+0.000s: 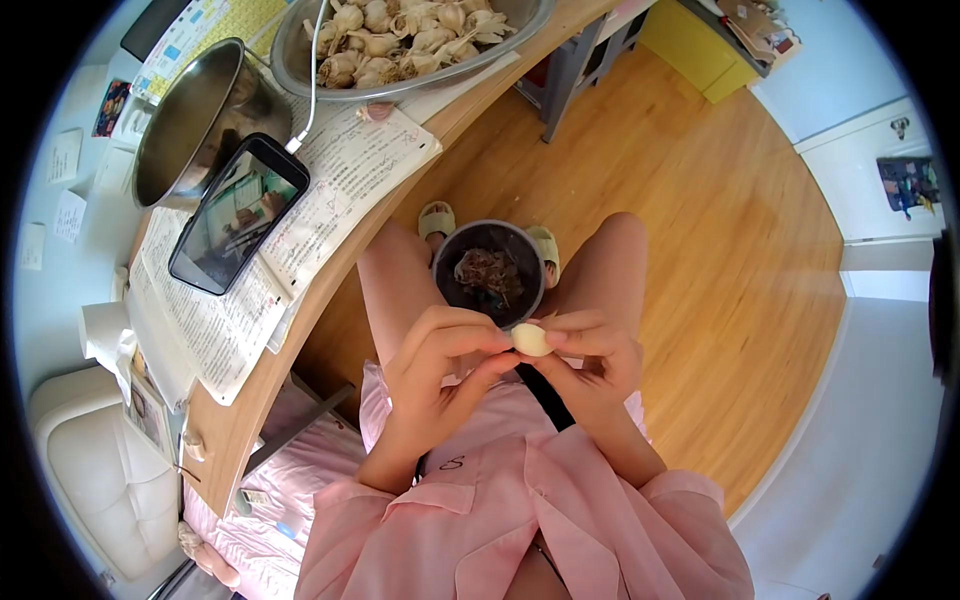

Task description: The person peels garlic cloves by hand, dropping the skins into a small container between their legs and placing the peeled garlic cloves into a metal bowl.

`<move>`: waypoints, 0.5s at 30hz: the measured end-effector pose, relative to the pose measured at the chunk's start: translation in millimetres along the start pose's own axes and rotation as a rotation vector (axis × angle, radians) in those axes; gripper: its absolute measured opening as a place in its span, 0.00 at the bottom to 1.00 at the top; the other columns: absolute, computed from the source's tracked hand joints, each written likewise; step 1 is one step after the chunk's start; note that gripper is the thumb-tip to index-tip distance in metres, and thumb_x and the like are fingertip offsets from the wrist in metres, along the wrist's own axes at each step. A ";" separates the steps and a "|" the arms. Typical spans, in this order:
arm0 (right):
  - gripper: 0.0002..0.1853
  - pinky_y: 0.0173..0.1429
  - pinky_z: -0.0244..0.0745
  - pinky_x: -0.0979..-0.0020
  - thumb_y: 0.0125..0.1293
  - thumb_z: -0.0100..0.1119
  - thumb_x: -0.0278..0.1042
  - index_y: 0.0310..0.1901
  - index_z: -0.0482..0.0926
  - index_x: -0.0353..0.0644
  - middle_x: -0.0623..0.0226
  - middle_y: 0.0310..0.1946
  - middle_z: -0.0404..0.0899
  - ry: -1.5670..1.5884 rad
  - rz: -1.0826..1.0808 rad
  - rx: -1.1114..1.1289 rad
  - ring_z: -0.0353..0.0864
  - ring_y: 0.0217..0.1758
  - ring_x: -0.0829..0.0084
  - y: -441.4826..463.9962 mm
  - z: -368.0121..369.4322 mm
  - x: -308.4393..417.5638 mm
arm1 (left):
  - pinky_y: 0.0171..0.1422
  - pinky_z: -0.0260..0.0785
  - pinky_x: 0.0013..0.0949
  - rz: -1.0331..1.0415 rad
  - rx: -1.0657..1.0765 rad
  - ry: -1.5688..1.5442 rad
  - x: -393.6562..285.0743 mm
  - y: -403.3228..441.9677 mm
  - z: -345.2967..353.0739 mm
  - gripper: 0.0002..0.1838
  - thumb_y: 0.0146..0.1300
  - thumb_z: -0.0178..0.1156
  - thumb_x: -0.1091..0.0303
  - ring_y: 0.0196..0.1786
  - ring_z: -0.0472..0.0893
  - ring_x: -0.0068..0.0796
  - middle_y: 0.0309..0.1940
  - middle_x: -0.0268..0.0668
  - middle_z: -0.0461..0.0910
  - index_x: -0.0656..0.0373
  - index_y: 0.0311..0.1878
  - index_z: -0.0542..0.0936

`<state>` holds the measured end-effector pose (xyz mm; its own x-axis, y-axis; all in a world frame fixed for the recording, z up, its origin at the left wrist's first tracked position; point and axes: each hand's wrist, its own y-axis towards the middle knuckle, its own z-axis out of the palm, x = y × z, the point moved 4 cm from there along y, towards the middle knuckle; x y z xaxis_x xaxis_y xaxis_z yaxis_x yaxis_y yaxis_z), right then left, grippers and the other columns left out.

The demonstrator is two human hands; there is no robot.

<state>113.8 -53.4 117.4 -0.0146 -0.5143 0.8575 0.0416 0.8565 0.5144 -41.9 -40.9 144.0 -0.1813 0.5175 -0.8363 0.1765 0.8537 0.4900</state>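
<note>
A pale, peeled garlic clove (531, 340) is between my two hands, above my lap. My right hand (592, 352) pinches it from the right side. The fingertips of my left hand (447, 362) are pressed together at the clove's left edge; whether they grip a bit of skin is too small to tell. Just beyond my hands, a dark bin (452, 285) stands on the floor between my feet, with brownish peelings (489, 275) inside. On the desk, a metal bowl (400, 92) holds several garlic bulbs (372, 43).
On the wooden desk (225, 437) at the left are a deep steel pot (190, 125), a phone (240, 213) with a white cable, and handwritten papers (345, 165). A single bulb (375, 111) lies beside the bowl. A yellow box (690, 50) stands at the back.
</note>
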 end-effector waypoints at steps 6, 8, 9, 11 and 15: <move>0.14 0.39 0.80 0.74 0.52 0.66 0.16 0.40 0.74 0.34 0.50 0.37 0.80 -0.044 -0.056 0.045 0.83 0.38 0.66 0.5 -0.6 0.1 | 0.37 0.70 0.27 -0.029 0.030 -0.003 -0.2 0.1 0.7 0.11 0.52 0.64 0.83 0.34 0.78 0.32 0.34 0.42 0.76 0.64 0.39 0.77; 0.13 0.37 0.78 0.76 0.51 0.69 0.18 0.38 0.76 0.35 0.54 0.34 0.81 -0.062 -0.077 -0.002 0.84 0.36 0.69 3.0 0.1 -0.8 | 0.38 0.69 0.27 -0.033 0.054 0.002 1.4 2.1 1.4 0.10 0.53 0.63 0.83 0.35 0.77 0.33 0.34 0.41 0.75 0.64 0.39 0.76; 0.13 0.37 0.78 0.77 0.51 0.69 0.18 0.37 0.76 0.35 0.54 0.34 0.81 -0.065 -0.061 -0.003 0.84 0.35 0.69 3.0 0.0 -1.8 | 0.38 0.69 0.27 -0.050 0.069 -0.005 2.8 2.7 2.4 0.10 0.53 0.62 0.83 0.35 0.76 0.33 0.35 0.41 0.74 0.64 0.39 0.75; 0.13 0.36 0.78 0.77 0.50 0.70 0.18 0.37 0.76 0.35 0.54 0.33 0.82 -0.071 -0.031 -0.006 0.84 0.35 0.70 2.4 -0.1 -4.6 | 0.39 0.69 0.28 -0.082 0.098 -0.019 6.2 3.1 4.6 0.09 0.55 0.60 0.83 0.36 0.76 0.33 0.35 0.41 0.73 0.64 0.39 0.74; 0.13 0.37 0.78 0.77 0.50 0.69 0.18 0.36 0.76 0.35 0.55 0.33 0.82 -0.085 0.018 -0.034 0.84 0.35 0.70 1.3 -1.1 -9.6 | 0.40 0.68 0.29 -0.101 0.122 -0.033 11.2 1.4 6.7 0.08 0.56 0.59 0.82 0.36 0.75 0.34 0.35 0.40 0.72 0.64 0.39 0.73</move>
<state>115.2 -47.3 109.8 -0.0984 -0.4919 0.8651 0.0768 0.8630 0.4994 -37.1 -34.3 133.7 -0.1729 0.4256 -0.8882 0.2758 0.8866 0.3712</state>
